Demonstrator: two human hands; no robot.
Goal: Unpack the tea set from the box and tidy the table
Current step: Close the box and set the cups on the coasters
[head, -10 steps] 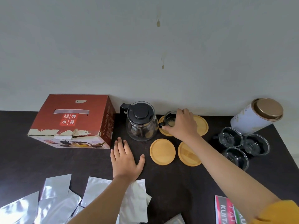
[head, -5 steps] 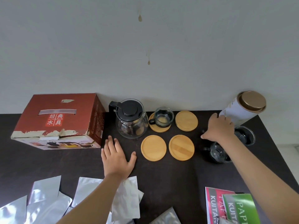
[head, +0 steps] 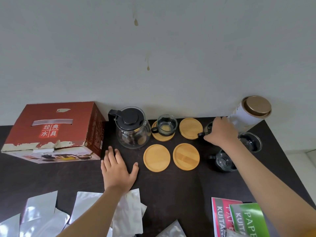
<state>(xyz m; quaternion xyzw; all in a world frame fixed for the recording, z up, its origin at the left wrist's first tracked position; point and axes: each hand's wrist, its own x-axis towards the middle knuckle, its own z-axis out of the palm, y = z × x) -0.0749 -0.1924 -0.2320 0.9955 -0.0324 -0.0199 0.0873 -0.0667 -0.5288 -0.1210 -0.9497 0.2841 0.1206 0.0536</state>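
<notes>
Fingers (head: 220, 124) of right hand (head: 222, 132): curled over a glass cup (head: 207, 129), gripping it from above; black cup handle protruding left of the knuckles. Cup position: right of the teapot (head: 130, 129), just past the far-right coaster (head: 190, 128). Whether lifted or resting on the table (head: 171, 185): cannot tell.

Fingers (head: 111, 154) of left hand (head: 118, 170): straight, spread moderately, thumb out to the right, palm flat on the table. Holding nothing. Position: just in front of the teapot, slightly left.

Teapot: clear glass, black lid and handle, upright, near the wall.

Immediately right of teapot: first coaster (head: 162, 136) carrying an upright glass cup (head: 166, 124), handle pointing toward the teapot. Far-right coaster beside it, bare.

In front and to the right of teapot: two more bare coasters (head: 156, 158) (head: 186, 156), side by side, not touching.

Further right of teapot, beyond the gripping hand: two more cups, one (head: 222, 161) near the front coasters, one (head: 250, 141) partly hidden behind the forearm. Tin (head: 251, 113) with gold lid at the far right, beside the wall.

Left of teapot: red box (head: 54, 130), closed, torn along its front edge, close to the pot handle.

Nearer than teapot, front left: silver foil pouches (head: 82, 212) scattered, one beneath the left wrist. Front right: red and green booklets (head: 239, 218), overlapping.
</notes>
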